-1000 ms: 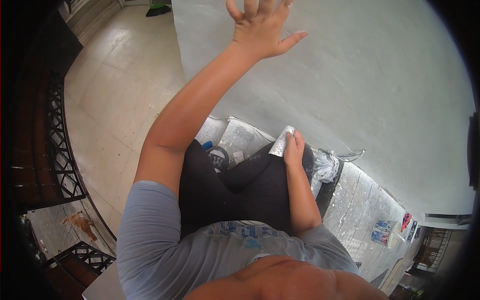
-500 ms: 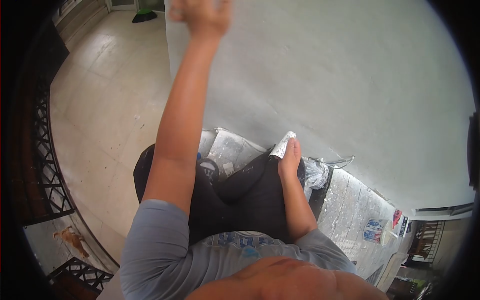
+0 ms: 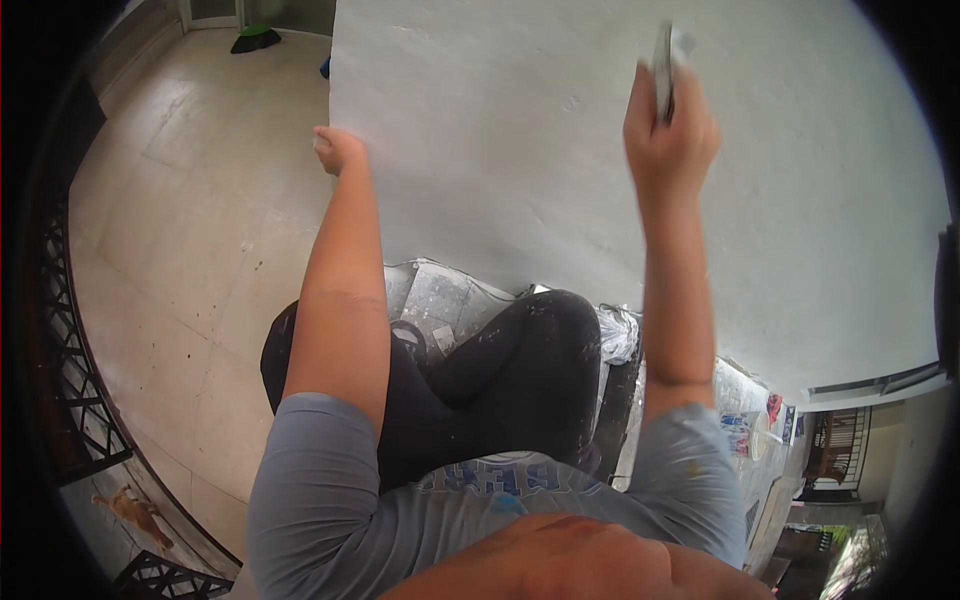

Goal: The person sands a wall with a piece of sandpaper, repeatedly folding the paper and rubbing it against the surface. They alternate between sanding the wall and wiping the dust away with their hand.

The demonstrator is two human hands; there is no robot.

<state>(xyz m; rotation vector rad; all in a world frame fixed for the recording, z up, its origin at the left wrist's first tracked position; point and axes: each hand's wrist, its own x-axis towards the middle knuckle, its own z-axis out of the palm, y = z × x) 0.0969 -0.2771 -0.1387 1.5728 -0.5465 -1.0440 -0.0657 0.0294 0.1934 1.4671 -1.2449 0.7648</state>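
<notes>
My right hand (image 3: 677,140) is raised in front of the pale grey wall (image 3: 500,130), blurred by motion. It grips a folded, speckled white sheet that looks like sandpaper (image 3: 664,75), seen nearly edge-on and sticking up past the fingers. At the wall's left vertical edge is my left hand (image 3: 342,150), its fingers curled together. A small pale bit shows at those fingertips, and I cannot tell what it is. Below the hands are my bent legs in black trousers (image 3: 500,400).
Paint-spattered sheeting (image 3: 440,295) lies along the wall's foot, with crumpled clear plastic (image 3: 618,335) beside my knee. A bucket (image 3: 742,435) stands at the right. A green broom head (image 3: 255,39) rests on the tiled floor (image 3: 190,240). Behind the dark metal railing (image 3: 85,380) is a tan animal (image 3: 130,515).
My right hand has risen from my knee to high in front of the wall, still holding the sheet. My left hand has come down and left to the wall's edge, its fingers now curled.
</notes>
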